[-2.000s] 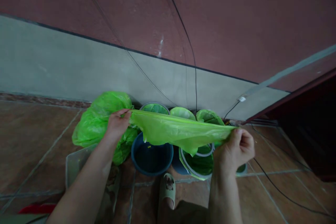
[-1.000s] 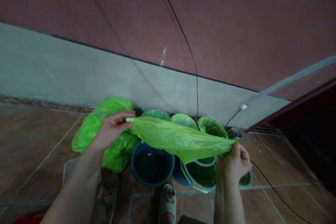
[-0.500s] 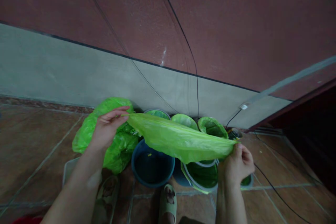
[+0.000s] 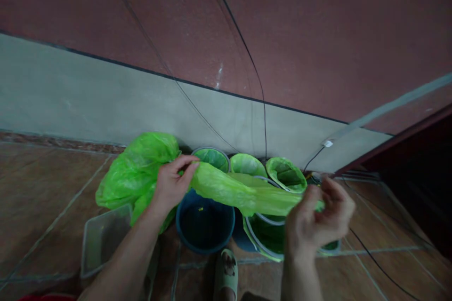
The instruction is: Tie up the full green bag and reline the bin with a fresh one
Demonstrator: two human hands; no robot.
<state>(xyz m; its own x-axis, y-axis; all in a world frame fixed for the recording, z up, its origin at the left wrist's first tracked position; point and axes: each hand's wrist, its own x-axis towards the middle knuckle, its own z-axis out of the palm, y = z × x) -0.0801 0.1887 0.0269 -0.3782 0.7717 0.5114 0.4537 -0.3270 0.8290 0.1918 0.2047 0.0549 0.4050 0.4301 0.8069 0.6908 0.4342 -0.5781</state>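
A thin green plastic bag stretches sideways in the air between my two hands. My left hand pinches one end of it between thumb and fingers. At the other end my right hand is closed around the plastic, its fingers slightly blurred. Below the bag stands a dark blue bucket, with a small yellow scrap inside. A bin with a green liner stands to its right, partly covered by the bag and my right wrist.
Along the wall stand more green-lined bins. Full green bags lie at the left, beside a clear plastic box. A black cable crosses the tiled floor at the right. My slipper shows below.
My hands have come closer together, mainly the left moving right. The bag, spread wide before, is now narrower and bunched. More of the clear box shows.
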